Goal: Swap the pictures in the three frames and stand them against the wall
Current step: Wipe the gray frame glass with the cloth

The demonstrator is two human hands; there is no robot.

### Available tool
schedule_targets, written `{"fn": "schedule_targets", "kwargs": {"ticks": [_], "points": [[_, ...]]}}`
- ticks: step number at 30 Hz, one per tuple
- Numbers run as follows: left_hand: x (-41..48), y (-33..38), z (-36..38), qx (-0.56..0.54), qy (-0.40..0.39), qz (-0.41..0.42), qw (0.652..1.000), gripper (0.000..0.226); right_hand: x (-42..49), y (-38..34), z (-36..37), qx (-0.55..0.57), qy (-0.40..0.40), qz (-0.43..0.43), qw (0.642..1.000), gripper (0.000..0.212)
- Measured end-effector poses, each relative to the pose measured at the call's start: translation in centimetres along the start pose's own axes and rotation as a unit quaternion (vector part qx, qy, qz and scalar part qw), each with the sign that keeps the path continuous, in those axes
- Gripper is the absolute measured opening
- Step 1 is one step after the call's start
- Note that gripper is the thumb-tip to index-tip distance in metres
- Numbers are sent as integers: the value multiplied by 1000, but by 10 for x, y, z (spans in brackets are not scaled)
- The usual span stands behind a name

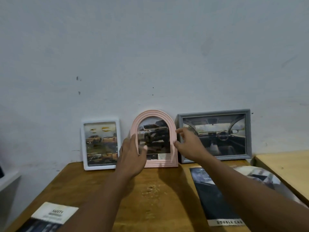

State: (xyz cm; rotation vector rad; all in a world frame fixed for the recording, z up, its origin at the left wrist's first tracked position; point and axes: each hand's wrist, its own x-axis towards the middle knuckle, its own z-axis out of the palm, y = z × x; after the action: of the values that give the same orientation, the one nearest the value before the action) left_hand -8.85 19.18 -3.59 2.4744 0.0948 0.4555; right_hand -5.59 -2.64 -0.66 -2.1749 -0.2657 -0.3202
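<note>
All three frames stand on the back edge of my desk (158, 198), leaning against the pale wall (150, 56). The pink frame (173, 159), the arched one, is in the middle, upright, its foot on the wood, with a picture of a dark pickup truck behind the glass. My left hand (132, 153) grips its left side: the thumb lies across the front near the lower left of the glass and the fingers reach round the left rim, though they are blurred. My right hand (189, 144) is at the other side, loose and spread, with thumb and forefinger just touching the right rim and nothing clamped between them.

The white frame (100, 166) stands just to the left, holding a page of orange trucks. The grey frame (215, 158) stands just to the right, set wide, showing a car's dashboard and steering wheel; my right hand covers part of its lower left corner.

Nearer to me lie loose pages. A leaflet (53, 213) headed "SAFETY" is at the front left. A dark brochure (207, 198) lies under my right forearm. An arch-shaped cut-out picture (260, 178) lies beside it, at the desk's right edge. A lighter table (284, 168) adjoins on the right.
</note>
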Motion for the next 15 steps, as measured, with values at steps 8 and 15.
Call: {"fn": "schedule_targets", "kwargs": {"ticks": [8,15], "points": [[14,-18,28,-72,36,-13,997,79,8,16,35,0,52,-44,998,38],[18,-19,47,-149,35,-32,988,85,12,28,54,-23,140,-46,989,31]]}}
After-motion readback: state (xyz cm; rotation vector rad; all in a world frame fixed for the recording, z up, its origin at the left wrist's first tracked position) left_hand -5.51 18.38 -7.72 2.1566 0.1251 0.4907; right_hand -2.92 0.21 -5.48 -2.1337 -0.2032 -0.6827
